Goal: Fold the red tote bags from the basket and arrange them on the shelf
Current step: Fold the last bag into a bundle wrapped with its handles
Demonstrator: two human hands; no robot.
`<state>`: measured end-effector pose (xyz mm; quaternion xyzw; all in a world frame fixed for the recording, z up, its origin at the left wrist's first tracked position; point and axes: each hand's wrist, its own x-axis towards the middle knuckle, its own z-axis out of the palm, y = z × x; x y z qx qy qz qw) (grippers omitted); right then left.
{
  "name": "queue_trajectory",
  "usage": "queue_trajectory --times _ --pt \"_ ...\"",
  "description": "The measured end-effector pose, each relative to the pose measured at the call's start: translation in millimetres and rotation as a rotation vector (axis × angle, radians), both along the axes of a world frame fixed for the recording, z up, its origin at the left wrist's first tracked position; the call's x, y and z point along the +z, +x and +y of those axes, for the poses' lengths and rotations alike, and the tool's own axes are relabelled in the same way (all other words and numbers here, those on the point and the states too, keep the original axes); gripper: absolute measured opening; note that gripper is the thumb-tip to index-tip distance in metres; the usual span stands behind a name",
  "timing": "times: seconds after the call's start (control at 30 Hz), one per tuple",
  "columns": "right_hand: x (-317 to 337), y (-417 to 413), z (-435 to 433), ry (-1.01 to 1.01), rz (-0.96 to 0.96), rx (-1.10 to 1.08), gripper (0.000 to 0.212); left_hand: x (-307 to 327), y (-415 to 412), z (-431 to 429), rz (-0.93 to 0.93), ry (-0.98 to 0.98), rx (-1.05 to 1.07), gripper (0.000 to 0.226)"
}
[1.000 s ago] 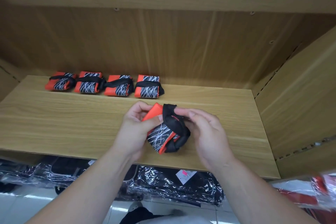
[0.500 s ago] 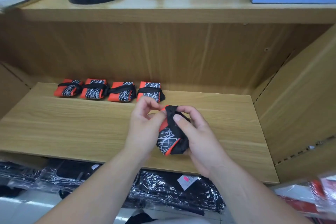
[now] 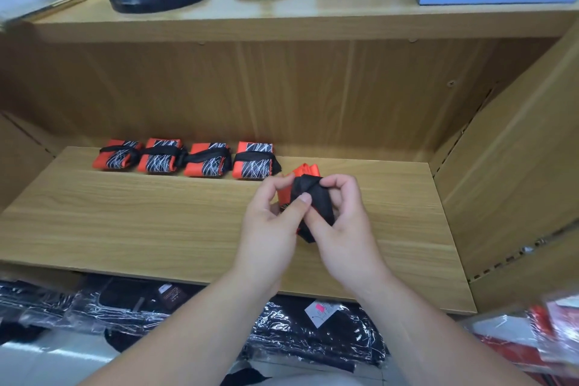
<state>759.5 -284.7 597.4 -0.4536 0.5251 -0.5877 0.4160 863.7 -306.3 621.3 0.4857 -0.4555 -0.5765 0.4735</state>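
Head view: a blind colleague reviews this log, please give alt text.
Both hands, left hand and right hand, hold a folded red tote bag above a wooden shelf. Four folded bags sit in a row at its back.

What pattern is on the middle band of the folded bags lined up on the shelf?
White scribbled lines on black, between red ends, on the folded bags; only the head view shows it.
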Motion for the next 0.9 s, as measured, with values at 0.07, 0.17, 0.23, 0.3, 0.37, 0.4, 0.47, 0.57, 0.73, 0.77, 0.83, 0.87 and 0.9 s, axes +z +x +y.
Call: queue_trajectory --times 0.07,0.17,0.23,0.3,0.37,0.4,0.47,0.57,0.73,0.77,0.83,0.87,0.9 --pt "1.0 -3.9 0.1 0.0 -0.047 0.092 0.03 1.5 -0.7 -1.8 0.011 -0.013 0.069 0.023" --pt "1.9 -8.3 0.9 -0.002 -0.107 0.153 0.026 2.7 -0.7 -5.9 -0.02 -0.029 0.119 0.01" --pt "2.4 -10.5 1.1 0.006 -0.139 0.14 0.026 0.4 -0.8 -8.8 -0.051 -0.039 0.143 0.02" --pt "4.8 -12.5 1.1 0.021 -0.204 0.124 0.027 -1.3 -1.4 -9.9 -0.06 -0.044 0.138 0.026" --pt "7.4 -14.7 0.9 0.036 -0.225 0.094 0.019 -0.4 -1.4 -9.4 -0.054 -0.044 0.095 0.025" --pt "8.5 -16.4 0.9 0.042 -0.211 0.071 0.012 0.4 -1.0 -8.8 -0.042 -0.04 0.073 0.024" --pt "11.0 -19.5 2.0 0.051 -0.192 0.033 0.004 0.0 1.9 -7.7 -0.051 -0.044 0.045 0.025" --pt "13.5 -19.7 4.0 0.06 -0.142 0.04 0.012 -3.9 4.3 -7.6 -0.079 -0.047 0.051 0.028" --pt "9.8 -15.2 5.7 0.084 0.033 0.019 0.024 -6.7 5.3 -5.3 -0.107 -0.016 -0.023 0.027" --pt "8.4 -16.7 5.0 0.094 0.044 0.005 0.022 -7.2 7.2 -5.8 -0.101 0.007 -0.065 0.026" --pt "6.7 -20.8 4.2 0.102 0.06 0.025 0.016 -6.0 13.6 -8.7 -0.077 0.076 -0.143 0.025" --pt "6.6 -23.1 4.3 0.102 0.07 0.049 0.017 -5.8 17.0 -11.1 -0.057 0.117 -0.183 0.025" --pt "6.0 -25.3 4.2 0.106 0.088 0.073 0.021 -6.0 19.8 -12.9 -0.028 0.153 -0.215 0.026"
